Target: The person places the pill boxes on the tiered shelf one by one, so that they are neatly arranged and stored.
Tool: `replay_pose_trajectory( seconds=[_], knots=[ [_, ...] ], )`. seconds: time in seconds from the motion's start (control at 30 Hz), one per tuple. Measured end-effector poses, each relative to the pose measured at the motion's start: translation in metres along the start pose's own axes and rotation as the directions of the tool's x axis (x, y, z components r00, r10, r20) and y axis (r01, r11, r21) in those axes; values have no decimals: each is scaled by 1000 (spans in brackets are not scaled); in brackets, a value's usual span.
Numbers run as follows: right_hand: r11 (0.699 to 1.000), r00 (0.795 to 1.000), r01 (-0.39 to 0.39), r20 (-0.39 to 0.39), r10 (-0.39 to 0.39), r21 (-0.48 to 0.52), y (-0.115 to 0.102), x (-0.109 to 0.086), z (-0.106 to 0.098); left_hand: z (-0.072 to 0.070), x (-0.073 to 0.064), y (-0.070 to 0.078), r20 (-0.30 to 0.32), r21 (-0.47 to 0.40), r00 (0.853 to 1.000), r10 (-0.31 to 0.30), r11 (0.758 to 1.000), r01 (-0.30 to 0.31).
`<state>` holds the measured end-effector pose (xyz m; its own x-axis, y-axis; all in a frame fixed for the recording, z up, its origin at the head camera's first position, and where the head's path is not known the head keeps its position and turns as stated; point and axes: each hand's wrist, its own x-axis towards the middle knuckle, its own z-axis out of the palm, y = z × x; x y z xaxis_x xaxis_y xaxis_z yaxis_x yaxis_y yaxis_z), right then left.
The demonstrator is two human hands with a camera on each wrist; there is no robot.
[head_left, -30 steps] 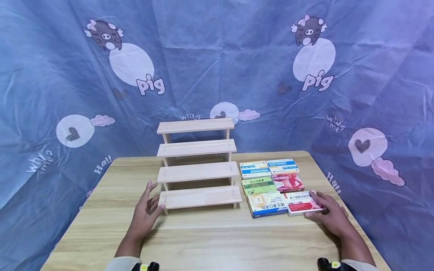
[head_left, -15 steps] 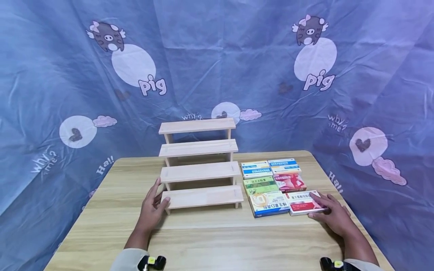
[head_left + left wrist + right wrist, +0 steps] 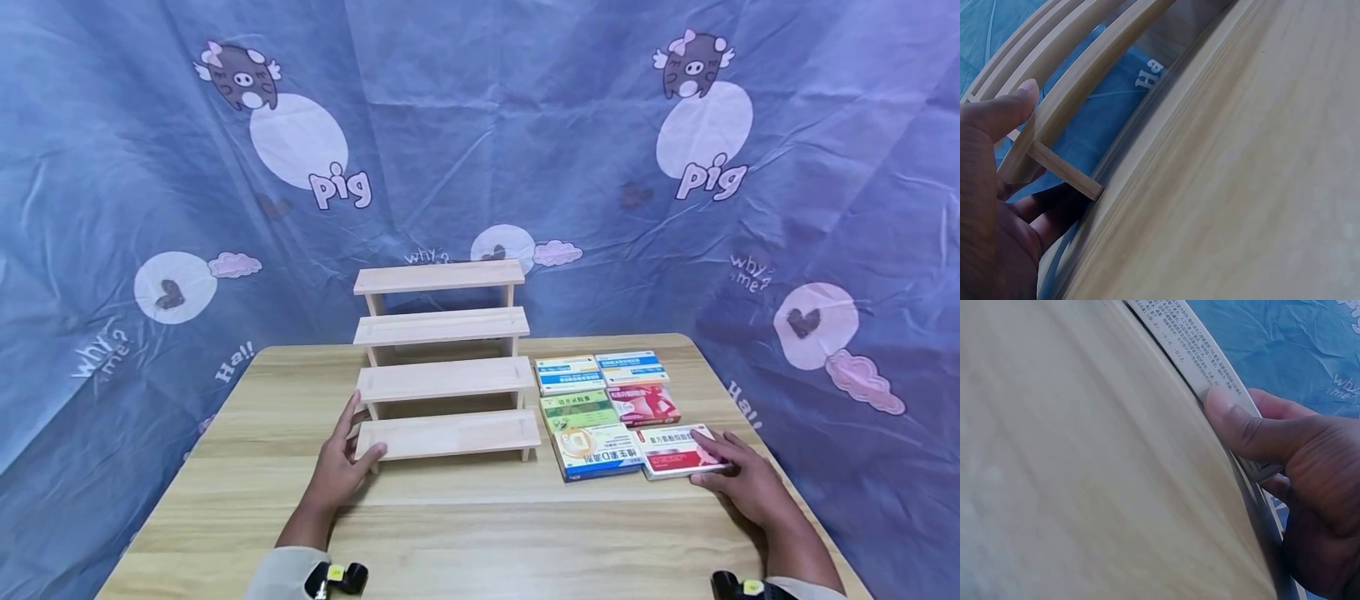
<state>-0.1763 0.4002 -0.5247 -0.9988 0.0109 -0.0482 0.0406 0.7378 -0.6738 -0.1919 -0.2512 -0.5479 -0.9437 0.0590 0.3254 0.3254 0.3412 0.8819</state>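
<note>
A four-tier wooden step rack (image 3: 450,381) stands on the table. My left hand (image 3: 341,462) grips the left end of its lowest step, the thumb on top and the other fingers around the side. In the left wrist view the thumb (image 3: 1019,106) lies over the pale board, the fingers below near its leg. At the right, my right hand (image 3: 742,475) pinches the right end of a red-and-white medicine box (image 3: 675,458). The right wrist view shows the thumb (image 3: 1232,419) against the printed side of that box; the fingers behind it are partly hidden.
Beside the held box lies a vitamin D box (image 3: 597,452). Behind are a green box (image 3: 577,410), a red box (image 3: 643,404) and two blue-and-white boxes (image 3: 567,375). A blue printed curtain (image 3: 480,167) surrounds the wooden table (image 3: 480,533).
My left hand has come closer to the rack, its thumb sliding further onto the lowest step. My right hand keeps hold of the red-and-white box, which has shifted slightly toward me.
</note>
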Motion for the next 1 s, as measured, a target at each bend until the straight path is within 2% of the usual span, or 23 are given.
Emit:
replay_pose_trajectory(
  seconds=[0.13, 0.3, 0.47, 0.6, 1.0],
  knots=[
    [1000, 999, 26, -40, -25, 13, 1, 0, 0, -1, 1, 2, 22, -30, 999, -42, 999, 42],
    [998, 994, 70, -85, -70, -1, 4, -2, 3, -4, 1, 6, 32, -16, 996, -84, 996, 84],
    [988, 975, 140, -168, -148, -59, 13, -10, 7, -4, 1, 5, 52, 0, 996, -75, 997, 75],
    [982, 960, 180, -207, -187, -53, 17, -13, 7, -4, 2, 5, 54, 9, 996, -73, 997, 73],
    [987, 952, 160, -263, -156, -3, 19, -20, 5, -5, 1, 6, 59, 27, 993, -100, 995, 99]
  ],
)
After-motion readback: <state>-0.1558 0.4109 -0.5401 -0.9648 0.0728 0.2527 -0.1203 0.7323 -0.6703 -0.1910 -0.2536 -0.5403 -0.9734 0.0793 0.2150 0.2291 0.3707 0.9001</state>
